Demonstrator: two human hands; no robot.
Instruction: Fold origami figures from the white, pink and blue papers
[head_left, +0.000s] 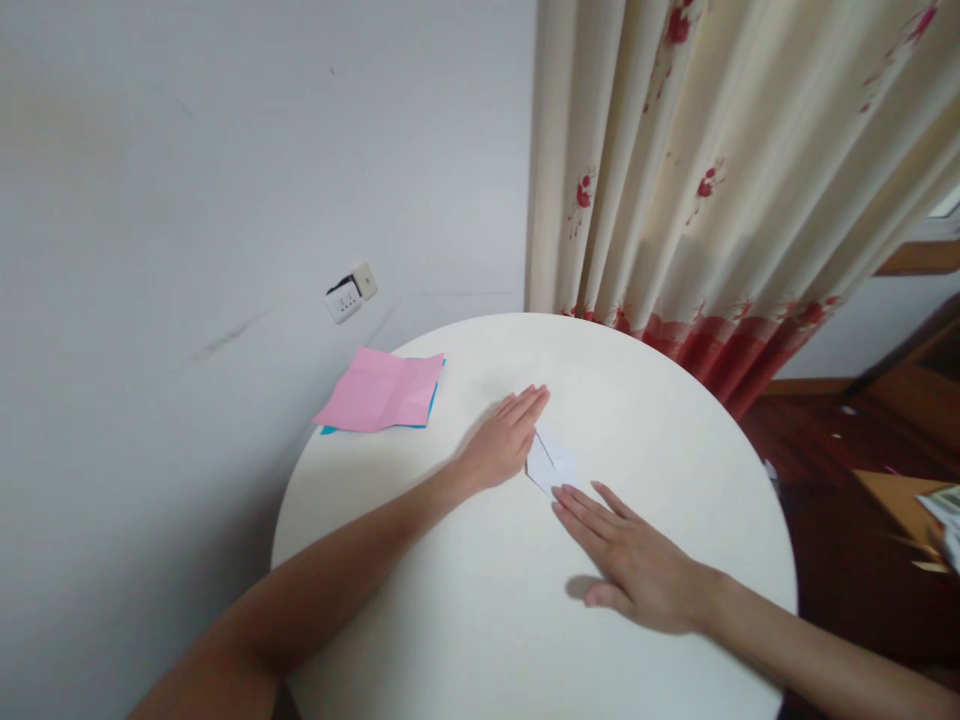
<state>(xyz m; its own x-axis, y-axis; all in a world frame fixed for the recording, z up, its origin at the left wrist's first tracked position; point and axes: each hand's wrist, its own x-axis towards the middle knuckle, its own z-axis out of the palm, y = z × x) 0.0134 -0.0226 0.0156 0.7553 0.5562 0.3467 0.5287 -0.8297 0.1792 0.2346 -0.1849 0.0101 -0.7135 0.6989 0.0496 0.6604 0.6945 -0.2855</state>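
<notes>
A small piece of folded white paper lies on the round white table, with dark lines along its left edges. My left hand rests at the paper's upper left, fingers stretched out and side by side, partly covering it. My right hand lies at the lower right, its fingertips on the paper's near edge and its thumb held apart. Neither hand grips anything. Part of the paper is hidden under the hands.
Pink paper lies over blue paper at the table's left back edge. Behind stand a wall with a socket and a flowered curtain. A cardboard box with papers is on the floor at right.
</notes>
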